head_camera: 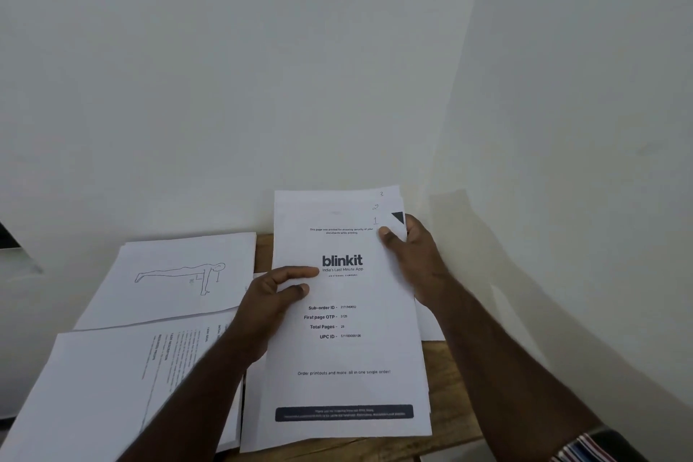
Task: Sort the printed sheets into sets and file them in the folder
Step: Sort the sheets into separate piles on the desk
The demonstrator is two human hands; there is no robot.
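Here we hold a stack (348,349) of sheets over the wooden table (446,379), topped by a "blinkit" page reading "India's Last Minute App", "Total Pages - 28". Corners behind it bear handwritten 1, 2, 3. Our left hand (270,300) pinches its left edge; our right hand (412,255) grips the upper right corner. Leftward lie a drawing (176,278) and text pages (112,379), their print too blurred to read.
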